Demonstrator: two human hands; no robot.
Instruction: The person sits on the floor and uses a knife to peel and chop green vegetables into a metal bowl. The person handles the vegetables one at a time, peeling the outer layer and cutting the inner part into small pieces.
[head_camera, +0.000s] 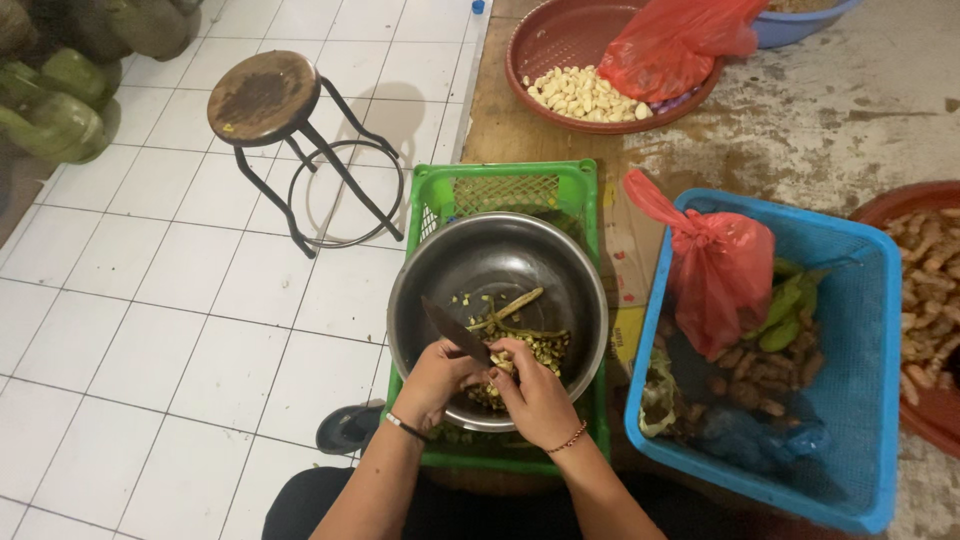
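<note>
A steel bowl rests on a green plastic crate in front of me. It holds chopped greenish-yellow vegetable bits and a few long strips. My left hand, with a black band on the wrist, grips a knife over the bowl's near side, blade pointing up and to the left. My right hand, wearing a bead bracelet, pinches a small piece of the vegetable right against the blade.
To the right stands a blue basket with a red plastic bag, green pods and brown roots. Further back a red basin holds peeled garlic. A round stool stands on the white tiles at left, a dark sandal lying nearer me.
</note>
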